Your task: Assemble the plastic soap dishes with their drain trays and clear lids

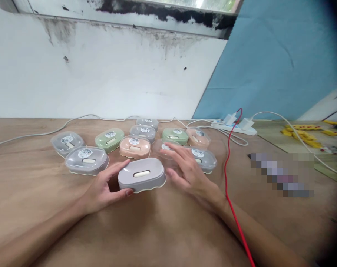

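My left hand (101, 191) grips the left end of a grey oval box (154, 174), thumb at the front and fingers behind. This box looks like a soap box; a cream-coloured bar shows in its top slot, and no clear cover is on it. Just to its right, my right hand (192, 170) is open, fingers apart. A clear plastic lid (160, 151) with a round sticker lies by those fingertips; whether they touch it I cannot tell. Behind the right hand sits a covered grey box (208, 161), partly hidden.
Several covered boxes stand behind my hands, among them a pink one (135, 151), a green one (109, 142) and a grey one (86, 167). A red cable (227, 178) runs from a white power strip (247, 129) across my right forearm. Yellow pieces (304, 135) lie far right.
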{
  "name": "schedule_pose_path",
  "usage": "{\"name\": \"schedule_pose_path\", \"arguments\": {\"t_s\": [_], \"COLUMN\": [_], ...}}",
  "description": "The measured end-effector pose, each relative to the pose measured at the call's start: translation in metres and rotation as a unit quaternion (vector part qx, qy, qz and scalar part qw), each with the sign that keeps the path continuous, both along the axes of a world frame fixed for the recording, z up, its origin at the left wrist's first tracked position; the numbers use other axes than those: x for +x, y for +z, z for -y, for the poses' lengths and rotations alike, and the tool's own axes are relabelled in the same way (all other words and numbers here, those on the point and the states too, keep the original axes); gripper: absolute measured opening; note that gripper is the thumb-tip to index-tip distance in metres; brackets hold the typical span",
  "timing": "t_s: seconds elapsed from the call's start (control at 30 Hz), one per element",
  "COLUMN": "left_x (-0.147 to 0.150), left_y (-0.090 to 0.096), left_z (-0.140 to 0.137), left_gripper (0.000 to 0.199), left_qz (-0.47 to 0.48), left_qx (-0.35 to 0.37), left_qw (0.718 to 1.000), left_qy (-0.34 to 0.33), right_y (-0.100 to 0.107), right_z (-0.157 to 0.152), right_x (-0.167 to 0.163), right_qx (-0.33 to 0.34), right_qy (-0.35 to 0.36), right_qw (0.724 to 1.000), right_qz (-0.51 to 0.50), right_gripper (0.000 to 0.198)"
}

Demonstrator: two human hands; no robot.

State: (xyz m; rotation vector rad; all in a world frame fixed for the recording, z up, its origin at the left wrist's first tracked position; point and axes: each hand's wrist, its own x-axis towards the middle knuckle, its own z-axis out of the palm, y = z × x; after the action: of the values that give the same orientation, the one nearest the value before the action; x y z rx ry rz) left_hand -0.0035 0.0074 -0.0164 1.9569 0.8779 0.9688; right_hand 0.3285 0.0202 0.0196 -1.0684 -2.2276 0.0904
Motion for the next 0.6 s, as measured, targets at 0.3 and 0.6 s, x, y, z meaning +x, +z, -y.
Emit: {"name": "schedule_pose_path", "arguments": {"t_s": [0.3,0.6], "left_x": [-0.008,-0.008], "left_y": [-0.009,-0.004], "left_z": [-0.004,-0.004], "left_gripper": [0.083,0.075], "left_qz": [-0.004,-0.034], "left_qx": [0.042,0.089], "left_qw": [0.999,0.995], "left_qy": [0.005,0.042], "right_y": [-0.023,-0.032], "right_z": [0.014,0.006], "right_x": [-0.032,-0.024], "right_qx": [-0.304,-0.335], "right_qy": [0.186,0.114], "right_qw": [0.880,0.898], "right_qz": [-0.315,-0.261], "right_gripper": [0.087,0.100]}}
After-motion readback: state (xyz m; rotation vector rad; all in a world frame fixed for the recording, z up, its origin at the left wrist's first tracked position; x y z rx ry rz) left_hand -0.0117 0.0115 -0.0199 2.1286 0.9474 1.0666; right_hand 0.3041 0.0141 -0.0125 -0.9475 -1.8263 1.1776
